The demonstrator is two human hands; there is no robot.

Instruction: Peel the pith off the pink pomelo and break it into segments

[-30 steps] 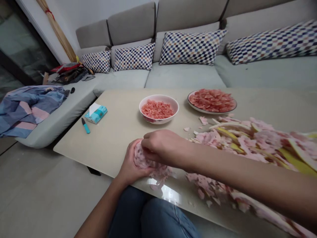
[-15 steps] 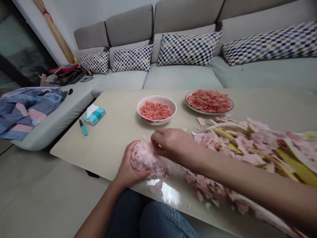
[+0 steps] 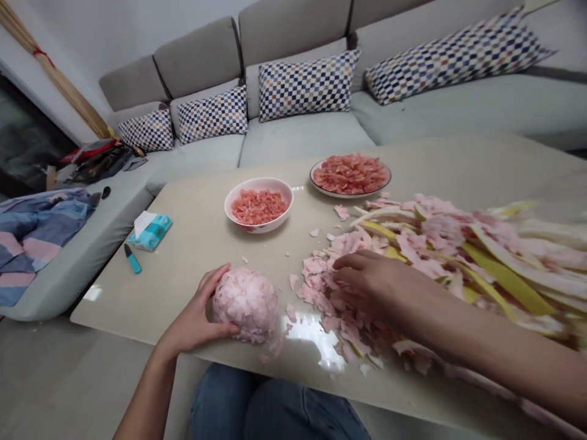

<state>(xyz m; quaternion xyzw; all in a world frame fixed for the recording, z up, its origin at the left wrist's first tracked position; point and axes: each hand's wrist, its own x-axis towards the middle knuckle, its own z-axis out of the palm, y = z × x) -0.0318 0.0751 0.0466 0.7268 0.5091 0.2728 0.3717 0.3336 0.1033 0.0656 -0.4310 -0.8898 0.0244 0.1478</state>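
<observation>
A peeled pomelo (image 3: 246, 305), round and covered in pale pink pith, rests on the table near its front edge. My left hand (image 3: 202, 318) grips it from the left, thumb low in front and fingers along the far side. To the right, my right hand (image 3: 369, 284) is over the near left part of a heap of pink pith scraps (image 3: 321, 284), apart from the pomelo. Its fingers look loosely spread against the scraps, with the fingertips partly hidden. Long strips of yellow pomelo rind (image 3: 504, 281) lie beyond and to the right of that hand.
A white bowl (image 3: 259, 227) and a dark-rimmed plate (image 3: 351, 195), both holding red pomelo flesh, stand at the back of the table. On the left are a tissue pack (image 3: 153, 232) and a small blue-handled knife (image 3: 132, 260). A grey sofa (image 3: 293, 140) borders the far side.
My right hand has left the pomelo and moved right to the scrap heap. The pomelo stays in my left hand, its top now uncovered. The view has turned to the right.
</observation>
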